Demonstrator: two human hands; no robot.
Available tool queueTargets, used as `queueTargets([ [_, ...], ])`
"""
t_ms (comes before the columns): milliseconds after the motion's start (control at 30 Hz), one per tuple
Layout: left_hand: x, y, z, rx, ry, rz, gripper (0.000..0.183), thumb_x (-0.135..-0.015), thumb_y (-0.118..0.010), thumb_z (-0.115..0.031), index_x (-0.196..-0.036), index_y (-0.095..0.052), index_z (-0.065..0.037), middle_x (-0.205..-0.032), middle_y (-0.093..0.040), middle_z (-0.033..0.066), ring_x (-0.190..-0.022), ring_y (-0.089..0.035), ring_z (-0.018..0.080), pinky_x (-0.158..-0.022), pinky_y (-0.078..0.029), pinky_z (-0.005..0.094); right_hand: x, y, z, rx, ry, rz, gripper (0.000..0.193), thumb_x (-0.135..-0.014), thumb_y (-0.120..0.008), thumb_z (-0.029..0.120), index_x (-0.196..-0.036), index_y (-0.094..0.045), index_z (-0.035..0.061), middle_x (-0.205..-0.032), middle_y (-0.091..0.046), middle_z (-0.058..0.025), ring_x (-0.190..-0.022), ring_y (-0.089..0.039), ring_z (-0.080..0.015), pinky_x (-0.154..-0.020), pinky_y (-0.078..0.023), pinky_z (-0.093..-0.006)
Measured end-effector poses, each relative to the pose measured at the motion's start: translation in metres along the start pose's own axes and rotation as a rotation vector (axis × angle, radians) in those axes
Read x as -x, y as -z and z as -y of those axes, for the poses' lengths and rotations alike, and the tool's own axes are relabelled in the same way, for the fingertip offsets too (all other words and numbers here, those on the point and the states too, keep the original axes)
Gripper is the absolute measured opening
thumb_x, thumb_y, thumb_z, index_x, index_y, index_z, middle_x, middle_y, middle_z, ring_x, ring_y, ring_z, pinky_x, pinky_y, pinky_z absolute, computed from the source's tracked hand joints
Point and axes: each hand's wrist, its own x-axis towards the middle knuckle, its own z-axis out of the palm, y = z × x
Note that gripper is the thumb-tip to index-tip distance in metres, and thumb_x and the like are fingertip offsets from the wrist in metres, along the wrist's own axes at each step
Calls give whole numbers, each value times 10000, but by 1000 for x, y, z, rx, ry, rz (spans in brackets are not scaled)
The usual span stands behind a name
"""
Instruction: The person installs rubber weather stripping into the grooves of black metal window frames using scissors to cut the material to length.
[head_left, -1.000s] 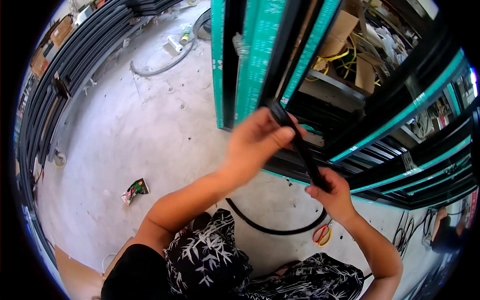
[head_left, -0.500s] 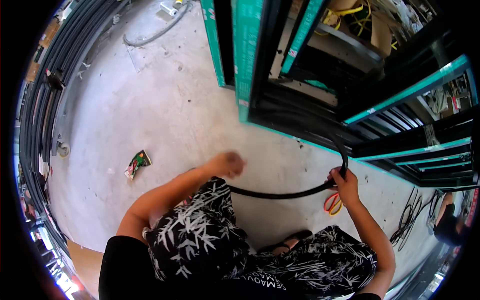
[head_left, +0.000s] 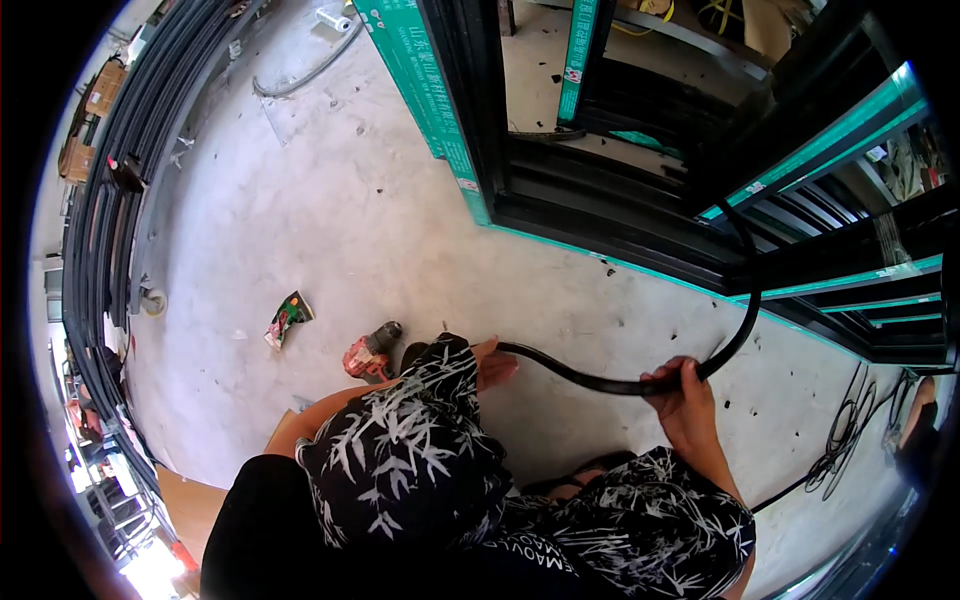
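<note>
A long black rubber strip [head_left: 600, 384] sags between my hands, then curves up on the right to the black frame. My right hand [head_left: 683, 400] is closed round it, with thumb and fingers pinching it. My left hand [head_left: 496, 369] is beside my knee, partly hidden by the patterned trousers. The strip's near stretch runs into this hand at the thumb, and its fingers lie below the strip. A black frame [head_left: 610, 225] with green protective film stands ahead and to the right.
A red and black cordless drill [head_left: 371, 353] lies on the floor left of my knee. Farther left are a small green packet [head_left: 289, 320] and a stack of long dark profiles [head_left: 115, 210]. Black cable [head_left: 845, 440] lies coiled at the right. A grey hose [head_left: 310, 77] curves at the far left.
My left hand has come down to the strip beside my knee. My right hand has moved slightly with the strip, whose curve has shifted right. The drill has come into sight; the scissors no longer show.
</note>
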Motion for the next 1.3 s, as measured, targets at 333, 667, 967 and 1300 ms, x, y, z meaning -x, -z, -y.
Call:
queueTargets([
  [333,52,-75,-65,-90,-502,182,182,-971,-608,-163,-1062,-517,-34,-1051,-665,129,-987,-665,253,-885,-563,369,57,85,-126,-280,-275,-264,422,-960,-563,478,-960,-625,60,-871,-662,-114,-815,-624,-305,-872,-493,-470],
  [667,132,-143,-85,-406,-751,464,128,-992,-564,-144,-1080,-507,-70,-1084,-669,172,-1057,-657,287,-956,-534,421,21,157,-187,-259,-430,-65,536,-934,-560,553,-1110,-622,51,-960,-698,-138,-778,-631,-254,-649,-498,-373],
  [967,152,-141,-92,-397,-851,484,128,-1007,-537,-169,-1086,-532,-69,-1104,-664,167,-1077,-649,299,-987,-515,453,10,108,-135,-388,-409,-101,405,-960,-575,462,-1032,-612,66,-803,-617,-61,-722,-578,-196,-647,-497,-306],
  [1300,178,-163,-108,-412,-928,532,156,-1006,-539,-189,-1091,-534,-59,-1095,-666,168,-1068,-651,310,-977,-517,459,0,76,-145,-480,-360,-109,358,-960,-566,457,-1003,-623,106,-854,-624,-29,-797,-588,-185,-704,-518,-316],
])
